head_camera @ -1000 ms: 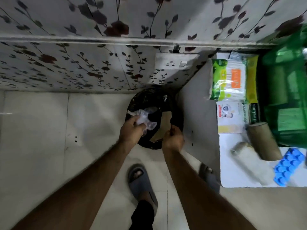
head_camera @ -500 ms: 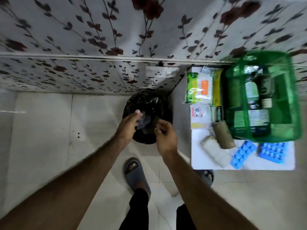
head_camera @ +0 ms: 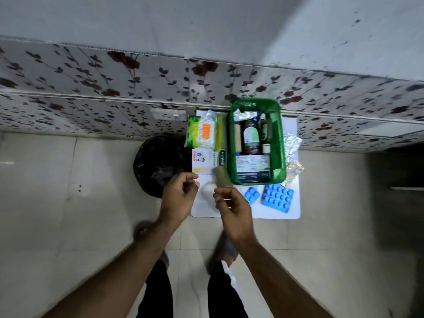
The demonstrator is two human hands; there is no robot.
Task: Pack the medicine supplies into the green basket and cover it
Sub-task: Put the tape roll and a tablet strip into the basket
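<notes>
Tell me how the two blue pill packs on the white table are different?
The right blue pill pack looks bigger and shows more bumps in full; the left blue pill pack looks smaller, and the right hand hides its near end. The right one lies nearer the table's front edge; the left one sits closer to the hands. Both are blue, lie flat, and are still outside the green basket.

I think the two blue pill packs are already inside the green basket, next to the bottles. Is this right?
Not quite. The head view shows the two blue pill packs lying on the white table, in front of the green basket, not inside it. The bottles are indeed in the basket.
</notes>
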